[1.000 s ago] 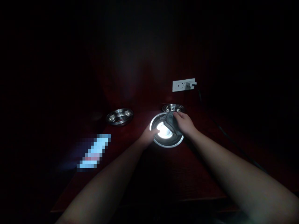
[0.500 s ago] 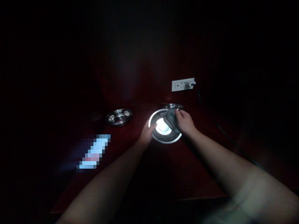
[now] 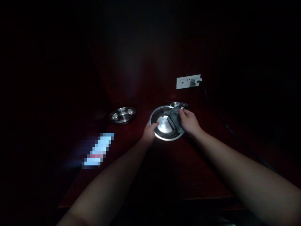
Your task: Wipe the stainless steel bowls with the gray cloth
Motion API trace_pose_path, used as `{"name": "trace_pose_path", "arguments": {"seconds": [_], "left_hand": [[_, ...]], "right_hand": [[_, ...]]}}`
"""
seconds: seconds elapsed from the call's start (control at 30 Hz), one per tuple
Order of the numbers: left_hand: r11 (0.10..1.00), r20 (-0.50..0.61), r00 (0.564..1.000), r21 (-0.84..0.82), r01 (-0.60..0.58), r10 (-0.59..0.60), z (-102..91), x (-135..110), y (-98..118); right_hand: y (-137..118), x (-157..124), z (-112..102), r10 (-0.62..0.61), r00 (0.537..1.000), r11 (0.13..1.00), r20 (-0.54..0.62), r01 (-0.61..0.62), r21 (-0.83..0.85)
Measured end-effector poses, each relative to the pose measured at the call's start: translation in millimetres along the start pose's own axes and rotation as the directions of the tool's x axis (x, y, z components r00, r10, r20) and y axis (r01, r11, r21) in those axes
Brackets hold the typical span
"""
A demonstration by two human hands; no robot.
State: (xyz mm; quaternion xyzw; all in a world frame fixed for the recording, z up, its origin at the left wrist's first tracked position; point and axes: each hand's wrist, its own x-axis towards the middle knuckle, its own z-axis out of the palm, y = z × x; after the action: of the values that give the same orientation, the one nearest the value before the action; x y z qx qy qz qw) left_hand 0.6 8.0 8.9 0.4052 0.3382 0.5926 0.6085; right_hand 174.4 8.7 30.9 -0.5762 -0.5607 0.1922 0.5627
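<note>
A shiny steel bowl (image 3: 162,131) is tilted towards me above the dark red table (image 3: 169,175). My left hand (image 3: 149,132) grips its near left rim, thumb over the edge. My right hand (image 3: 189,122) is closed on a grey cloth (image 3: 173,119) and presses it against the inside of the bowl at its right side. The room is very dark, so little else around the hands shows.
A second steel bowl (image 3: 122,115) rests on the table to the left. A third bowl (image 3: 180,104) sits just behind the held one. A white wall socket (image 3: 188,82) with a plug and black cable lies beyond. A blurred light patch (image 3: 97,151) lies left.
The bowl has been lifted a little and tilted, so the bright glare in its bottom has gone. My right hand and the cloth stayed on the right inner side.
</note>
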Motion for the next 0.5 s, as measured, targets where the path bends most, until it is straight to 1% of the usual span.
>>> {"name": "trace_pose_path", "arguments": {"seconds": [0.07, 0.2, 0.3, 0.4, 0.5], "left_hand": [[1.0, 0.01, 1.0, -0.004, 0.001, -0.001, -0.1, 0, 1], [0.996, 0.008, 1.0, 0.087, -0.017, 0.016, 3.2, -5, 7], [0.99, 0.04, 0.998, 0.132, -0.057, 0.053, 5.2, -8, 14], [0.981, 0.082, 0.992, 0.159, -0.108, 0.096, 4.2, -8, 17], [0.976, 0.112, 0.989, 0.188, -0.113, 0.093, 0.6, -6, 18]], "right_hand": [[-1, 1, -1, -0.014, 1.0, 1.0, 0.004, 0.014, -0.004], [-4, 1, -5, -0.024, 1.0, 1.0, 0.0, 0.024, -0.018], [-6, 1, -6, -0.023, 1.0, 0.999, -0.009, 0.023, -0.03], [-6, 0, -6, 0.006, 1.0, 1.0, -0.012, -0.006, -0.013], [-7, -1, -5, 0.018, 1.0, 1.0, -0.014, -0.018, 0.008]]}}
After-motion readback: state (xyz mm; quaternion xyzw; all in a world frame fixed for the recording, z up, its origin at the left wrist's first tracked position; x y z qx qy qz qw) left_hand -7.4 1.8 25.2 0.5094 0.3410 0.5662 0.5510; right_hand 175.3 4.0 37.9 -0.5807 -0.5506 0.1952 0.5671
